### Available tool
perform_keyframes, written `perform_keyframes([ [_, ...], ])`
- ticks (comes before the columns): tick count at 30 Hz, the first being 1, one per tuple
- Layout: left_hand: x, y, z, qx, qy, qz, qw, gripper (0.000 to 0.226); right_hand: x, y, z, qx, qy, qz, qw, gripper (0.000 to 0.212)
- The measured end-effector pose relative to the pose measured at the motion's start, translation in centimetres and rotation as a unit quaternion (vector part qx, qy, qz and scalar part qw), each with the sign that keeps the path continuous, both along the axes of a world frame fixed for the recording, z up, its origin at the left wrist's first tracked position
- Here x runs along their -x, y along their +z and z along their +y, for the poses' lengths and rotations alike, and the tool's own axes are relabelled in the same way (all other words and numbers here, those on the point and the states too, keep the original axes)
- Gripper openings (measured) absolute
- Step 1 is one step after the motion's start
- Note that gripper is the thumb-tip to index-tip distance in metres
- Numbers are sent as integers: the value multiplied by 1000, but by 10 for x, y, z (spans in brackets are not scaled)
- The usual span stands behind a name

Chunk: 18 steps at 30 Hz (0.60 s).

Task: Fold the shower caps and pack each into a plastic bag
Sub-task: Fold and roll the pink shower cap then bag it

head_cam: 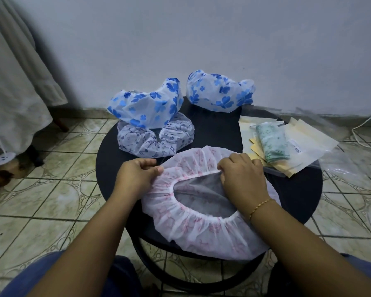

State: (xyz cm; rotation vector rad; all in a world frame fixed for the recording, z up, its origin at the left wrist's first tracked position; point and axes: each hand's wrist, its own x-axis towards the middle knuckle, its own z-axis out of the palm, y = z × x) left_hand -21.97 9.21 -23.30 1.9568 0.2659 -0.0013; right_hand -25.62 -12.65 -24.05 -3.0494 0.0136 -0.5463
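Pink-patterned white gathered shower cap (201, 230) lies opening-up at lower centre on round black table (214, 129). Left hand (137, 174) pinches its left edge; right hand (242, 174) grips the elastic rim at top right. Green-patterned folded cap in clear plastic bag (272, 144) centre right.

I see a white cap with a pink print (201, 230) on the black bench (214, 129). Beyond that cap sit two white caps with blue flowers (146, 103) (219, 91), one atop a white cap with navy sprigs (159, 140). Right of it, a green-patterned cap (272, 144) lies on cream packets (263, 133).
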Motion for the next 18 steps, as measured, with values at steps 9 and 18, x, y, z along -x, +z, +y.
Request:
perform_keyframes([
  [9,14,8,-5,-291,-41,-269,917,27,10,25,-6,-183,107,11,977,28],
  [18,33,-12,-25,-459,-375,-147,792,100,25,9,-13,-67,60,263,961,69],
])
